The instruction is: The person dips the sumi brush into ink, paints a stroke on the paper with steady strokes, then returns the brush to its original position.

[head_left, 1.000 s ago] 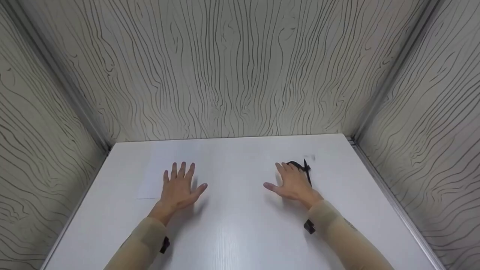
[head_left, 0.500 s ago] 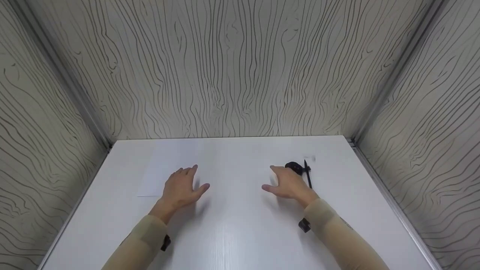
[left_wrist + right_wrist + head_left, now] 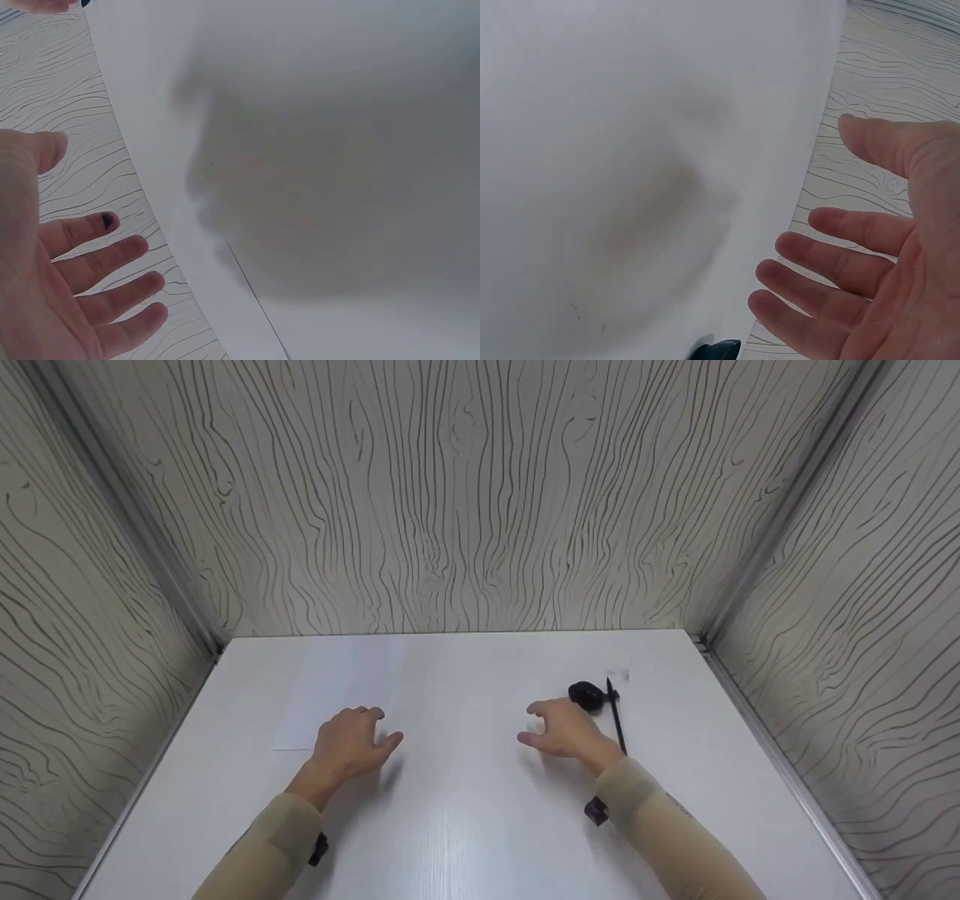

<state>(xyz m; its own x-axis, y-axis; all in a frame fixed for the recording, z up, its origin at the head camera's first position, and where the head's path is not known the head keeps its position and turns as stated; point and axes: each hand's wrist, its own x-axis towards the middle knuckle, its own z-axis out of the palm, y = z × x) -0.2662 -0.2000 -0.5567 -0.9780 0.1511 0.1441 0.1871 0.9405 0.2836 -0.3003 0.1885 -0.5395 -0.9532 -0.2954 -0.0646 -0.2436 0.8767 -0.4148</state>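
My left hand hovers over the white tabletop, by the near right corner of a white sheet of paper. Its fingers are loosely bent and hold nothing; the left wrist view shows the bare palm and a dark mark on one fingertip. Across from it, my right hand is also off the table, fingers relaxed, palm bare in the right wrist view. Just beyond that hand lies a rounded black object, its kind unclear. A slim black pen or pencil lies to its right, point away from me.
A small translucent patch lies past the pen's tip. Wood-grain panels enclose the table at the back and both sides, with metal rails along the side edges.
Both hands had fingers spread and straight; these have since bent and relaxed. The hands have drawn slightly toward me, and the right one has moved left, uncovering the rounded black object.
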